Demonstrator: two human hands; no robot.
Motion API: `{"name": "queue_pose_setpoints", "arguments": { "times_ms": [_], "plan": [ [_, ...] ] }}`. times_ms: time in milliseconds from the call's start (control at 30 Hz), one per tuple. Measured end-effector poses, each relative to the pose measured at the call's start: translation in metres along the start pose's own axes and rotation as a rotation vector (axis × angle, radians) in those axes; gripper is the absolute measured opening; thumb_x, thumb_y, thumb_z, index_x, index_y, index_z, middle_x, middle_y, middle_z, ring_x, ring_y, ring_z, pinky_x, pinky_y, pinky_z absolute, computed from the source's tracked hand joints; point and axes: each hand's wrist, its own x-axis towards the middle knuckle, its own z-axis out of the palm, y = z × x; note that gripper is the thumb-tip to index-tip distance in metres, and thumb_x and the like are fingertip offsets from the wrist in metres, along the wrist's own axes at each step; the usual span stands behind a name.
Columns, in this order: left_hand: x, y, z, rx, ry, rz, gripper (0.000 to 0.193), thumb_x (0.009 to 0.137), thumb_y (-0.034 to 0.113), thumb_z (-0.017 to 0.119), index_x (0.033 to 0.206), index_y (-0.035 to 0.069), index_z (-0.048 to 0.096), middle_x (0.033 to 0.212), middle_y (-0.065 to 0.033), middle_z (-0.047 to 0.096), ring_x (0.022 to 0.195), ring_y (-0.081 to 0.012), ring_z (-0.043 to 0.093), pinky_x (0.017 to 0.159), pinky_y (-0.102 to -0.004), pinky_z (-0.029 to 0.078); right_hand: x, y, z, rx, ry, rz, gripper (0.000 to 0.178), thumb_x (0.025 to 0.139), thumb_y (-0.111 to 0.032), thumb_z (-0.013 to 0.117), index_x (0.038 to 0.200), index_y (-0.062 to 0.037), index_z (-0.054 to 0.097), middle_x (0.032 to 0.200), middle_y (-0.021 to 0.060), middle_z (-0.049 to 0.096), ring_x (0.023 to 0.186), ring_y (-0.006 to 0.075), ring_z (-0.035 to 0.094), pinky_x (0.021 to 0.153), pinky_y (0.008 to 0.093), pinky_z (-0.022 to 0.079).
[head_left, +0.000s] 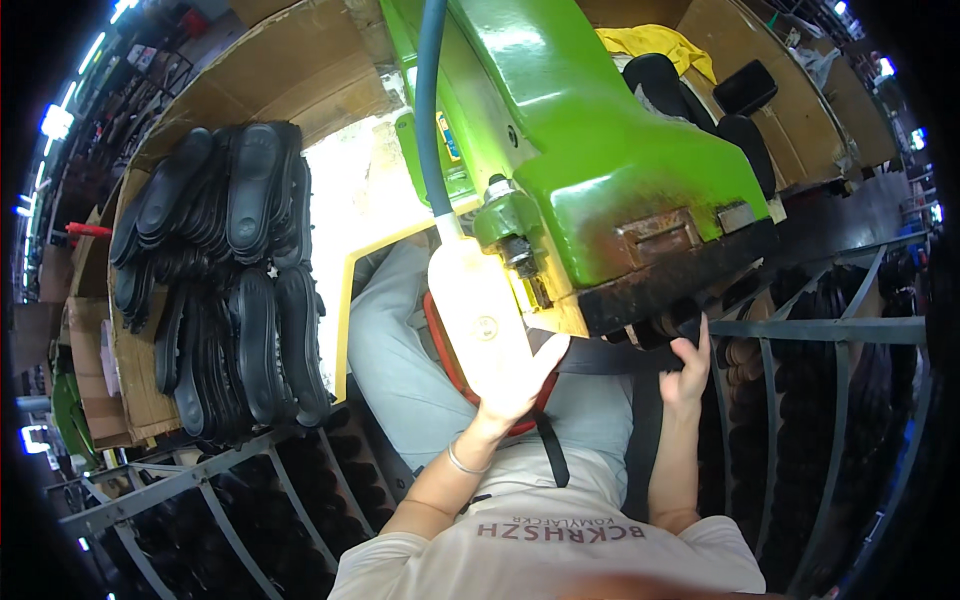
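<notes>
1. Dark flat piece (pixel 612 360): it lies below the front of the big green machine (pixel 600 150), long way side to side, between the left hand (pixel 515 385) and the right hand (pixel 688 375). Both look about as near. The machine is smooth and shiny, with rusty brown marks.
2. Brown cardboard box (pixel 145 400), on the left: it holds stacks of long, round-ended black shoe soles (pixel 256 190).
3. Pale rounded case (pixel 475 300): smooth, below a blue hose (pixel 428 110).
4. Left hand: thumb out wide. Glare hides its fingers, so I cannot tell what it holds.
5. Right hand: fingers bent, one pointing up. I cannot tell if it grips anything.
</notes>
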Motion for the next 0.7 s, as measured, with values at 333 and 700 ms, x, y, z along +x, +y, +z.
{"name": "queue_pose_setpoints", "arguments": {
  "times_ms": [333, 700],
  "plan": [
    [-0.023, -0.023, -0.059, -0.624, 0.122, -0.244, 0.031, 0.072, -0.001, 0.068, 0.101, -0.008, 0.059, 0.092, -0.0104, 0.065, 0.082, -0.0147, 0.061, 0.076, -0.0266, 0.049, 0.019, 0.017, 0.065, 0.051, -0.327, 0.043, 0.052, 0.070, 0.009, 0.055, 0.121, 0.0015, 0.049, 0.111, 0.0100, 0.059, 0.097, 0.0210, 0.059, 0.087, 0.0306, 0.045],
    [-0.060, -0.032, -0.083, -0.351, -0.408, -0.350, 0.025, 0.076, 0.004, 0.070, 0.097, -0.005, 0.062, 0.083, -0.0062, 0.066, 0.073, -0.0090, 0.057, 0.068, -0.0247, 0.048, 0.004, 0.040, 0.117, -0.412, -0.581, -0.035, 0.035, 0.063, 0.006, 0.075, 0.095, 0.0005, 0.062, 0.091, 0.0034, 0.064, 0.083, 0.0117, 0.059, 0.077, 0.0259, 0.048]
  ]
}}
